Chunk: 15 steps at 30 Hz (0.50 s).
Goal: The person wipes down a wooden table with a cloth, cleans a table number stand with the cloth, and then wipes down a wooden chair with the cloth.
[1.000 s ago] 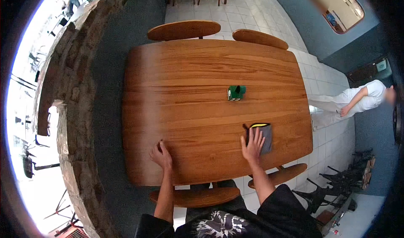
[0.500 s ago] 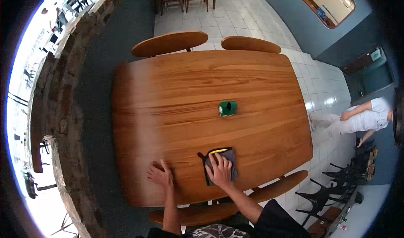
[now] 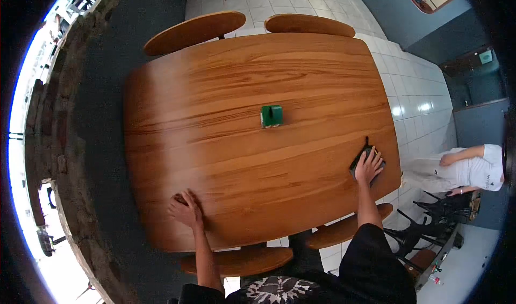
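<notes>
A dark folded cloth (image 3: 356,163) lies near the right edge of the brown wooden table (image 3: 258,164). My right hand (image 3: 369,166) presses down on it from above, covering most of it, with a dark strip sticking out past the fingertips. At the table's near left my left hand (image 3: 186,208) rests on the wood, holding nothing, its thumb apart from slightly bent fingers. A small green box (image 3: 271,116) stands around the table's middle, touched by neither hand.
Two wooden chairs (image 3: 196,31) stand along the far side, and chair backs (image 3: 242,261) line the near side. A stone-topped wall (image 3: 59,159) runs along the left. A person in white (image 3: 457,167) is at the right, near stacked black chairs (image 3: 424,223).
My right hand has slid the cloth across the table to the right. The left hand stays on the near left part. The view has shifted, and the person in white appears lower.
</notes>
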### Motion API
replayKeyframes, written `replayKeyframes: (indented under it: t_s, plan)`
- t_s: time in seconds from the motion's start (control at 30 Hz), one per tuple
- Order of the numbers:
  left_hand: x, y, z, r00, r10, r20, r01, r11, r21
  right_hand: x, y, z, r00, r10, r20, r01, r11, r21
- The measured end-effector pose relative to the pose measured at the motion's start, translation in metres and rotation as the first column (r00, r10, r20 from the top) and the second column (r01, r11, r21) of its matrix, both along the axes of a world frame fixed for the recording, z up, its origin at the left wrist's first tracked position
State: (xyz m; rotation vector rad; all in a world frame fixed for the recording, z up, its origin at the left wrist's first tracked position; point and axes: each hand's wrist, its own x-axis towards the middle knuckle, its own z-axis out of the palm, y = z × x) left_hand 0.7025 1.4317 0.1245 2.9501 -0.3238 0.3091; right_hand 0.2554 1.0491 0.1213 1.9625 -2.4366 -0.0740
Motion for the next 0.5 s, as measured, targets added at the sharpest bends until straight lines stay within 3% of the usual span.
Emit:
replayKeyframes:
  t_s: [0.1,0.17,0.23,0.3,0.33,0.4,0.43,0.47,0.5]
  plan:
    - [0.001,-0.002,0.003,0.998,0.015,0.065,-0.016,1.0,0.017,0.005,-0.074,-0.001,0.998,0.058,-0.011,-0.058,0.998,0.001]
    - [-0.001,-0.009,0.022,0.996,0.038,-0.075,-0.039,0.999,-0.012,0.008,-0.119,-0.005,0.983,0.183,0.012,-0.182,0.983,-0.019]
    - [0.003,-0.004,0.013,0.996,0.07,-0.05,-0.068,0.997,0.049,0.001,-0.158,-0.004,0.959,0.284,0.019,-0.283,0.958,-0.039]
    - [0.012,0.017,-0.022,0.989,0.098,0.113,-0.118,0.975,0.186,-0.014,-0.191,-0.001,0.951,0.304,0.056,-0.301,0.952,-0.047]
    - [0.008,0.015,-0.027,0.989,0.095,0.112,-0.115,0.976,0.183,-0.025,-0.199,-0.001,0.949,0.31,0.054,-0.307,0.95,-0.053]
    - [0.003,0.006,-0.031,0.912,0.244,0.329,-0.342,0.894,0.288,-0.06,-0.201,-0.005,0.922,0.385,0.045,-0.38,0.92,-0.093]
    - [0.003,0.016,-0.035,0.894,-0.005,0.447,-0.249,0.826,0.506,-0.078,-0.191,-0.007,0.924,0.378,0.051,-0.373,0.924,-0.085]
    - [0.001,0.015,-0.038,0.898,0.059,0.437,-0.294,0.819,0.493,-0.097,-0.175,-0.007,0.9,0.433,0.046,-0.426,0.898,-0.113]
    - [-0.001,0.002,-0.041,0.892,0.311,0.327,-0.429,0.811,0.398,-0.113,-0.156,-0.006,0.87,0.491,0.041,-0.482,0.865,-0.143]
